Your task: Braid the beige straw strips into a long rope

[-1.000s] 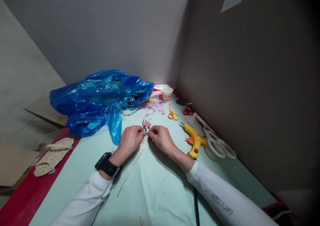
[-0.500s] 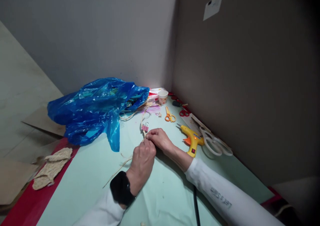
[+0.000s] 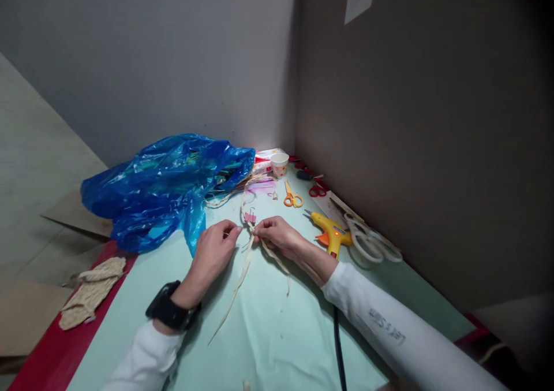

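Pale straw-like strands (image 3: 240, 281) trail toward me over the light green table cover. They run down from a thin braid (image 3: 243, 201), which a pink binder clip (image 3: 250, 218) grips. Just below the clip, my right hand (image 3: 279, 236) pinches the strands where they part, with one loose end hanging beneath its fingers. To the left, slightly apart from the braid, my left hand (image 3: 216, 249) has thumb and index finger closed together. Whatever is between those fingertips is too small to make out. A dark watch (image 3: 173, 307) is on my left wrist.
A yellow glue gun (image 3: 332, 232) with its black cord lies right of my right hand, beside large white-handled scissors (image 3: 367, 244). Orange scissors (image 3: 293, 196) and a paper cup (image 3: 279, 164) stand farther back. A blue plastic bag (image 3: 160, 189) and a woven sole-shaped piece (image 3: 93, 293) are left.
My left hand has moved left, away from my right hand, and the strands below the clip now show. One long strand end has swung to hang toward me. My right hand stays near the clip.
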Demonstrator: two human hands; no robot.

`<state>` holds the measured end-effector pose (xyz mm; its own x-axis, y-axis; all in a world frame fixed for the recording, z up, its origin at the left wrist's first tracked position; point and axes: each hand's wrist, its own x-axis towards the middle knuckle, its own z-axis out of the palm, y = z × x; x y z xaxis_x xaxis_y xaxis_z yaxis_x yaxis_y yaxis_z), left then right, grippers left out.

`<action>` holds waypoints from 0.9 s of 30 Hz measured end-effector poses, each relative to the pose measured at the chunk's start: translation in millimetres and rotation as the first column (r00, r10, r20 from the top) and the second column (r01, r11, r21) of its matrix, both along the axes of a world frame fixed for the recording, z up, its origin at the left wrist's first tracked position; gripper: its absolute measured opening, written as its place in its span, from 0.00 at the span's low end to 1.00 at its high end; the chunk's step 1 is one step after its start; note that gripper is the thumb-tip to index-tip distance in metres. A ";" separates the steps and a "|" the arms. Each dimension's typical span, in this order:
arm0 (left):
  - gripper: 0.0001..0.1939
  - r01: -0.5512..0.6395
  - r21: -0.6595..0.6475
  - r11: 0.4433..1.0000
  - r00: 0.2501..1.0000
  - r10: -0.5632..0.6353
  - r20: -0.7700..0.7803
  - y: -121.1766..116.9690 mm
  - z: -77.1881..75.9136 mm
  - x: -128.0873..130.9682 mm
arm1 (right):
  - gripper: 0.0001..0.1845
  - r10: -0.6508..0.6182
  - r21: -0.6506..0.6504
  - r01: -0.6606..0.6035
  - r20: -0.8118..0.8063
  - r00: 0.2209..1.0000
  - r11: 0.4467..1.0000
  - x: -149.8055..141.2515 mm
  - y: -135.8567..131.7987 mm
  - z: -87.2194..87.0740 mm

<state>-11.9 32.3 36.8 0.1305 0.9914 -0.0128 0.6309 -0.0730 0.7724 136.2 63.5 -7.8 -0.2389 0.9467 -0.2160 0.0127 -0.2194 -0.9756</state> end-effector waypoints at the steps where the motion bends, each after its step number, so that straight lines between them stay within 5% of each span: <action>1: 0.11 0.043 -0.078 0.996 0.996 -0.037 0.078 8.4 -1.6 -2.8 | 0.08 0.003 -0.003 -0.004 -0.013 1.000 1.000 0.2 -0.1 0.7; 6: 0.09 0.289 -0.332 0.898 0.903 -0.141 0.405 22.7 -20.8 1.8 | 0.06 0.020 0.000 -0.020 -0.018 1.000 1.000 0.1 -2.2 0.6; 11: 0.08 0.321 -0.410 0.854 0.862 -0.084 0.500 23.9 -26.9 -1.4 | 0.07 0.034 0.036 -0.037 0.081 0.996 0.999 0.3 -1.2 -2.7; 19: 0.12 0.106 -0.315 0.943 0.923 0.024 0.385 25.6 -37.2 3.7 | 0.12 0.012 0.207 -0.113 0.434 0.901 0.972 4.5 -0.9 3.2; 27: 0.08 -0.035 -0.136 0.990 0.964 0.069 0.258 29.9 -46.6 3.8 | 0.11 -0.206 0.416 -0.207 0.750 0.628 0.885 0.7 -21.1 9.2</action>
<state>-8.1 62.2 -9.8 0.0948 0.9891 -0.1131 0.4056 0.0654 0.9117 136.8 42.4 1.4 -0.1837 0.9775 0.1039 0.7851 0.2095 -0.5829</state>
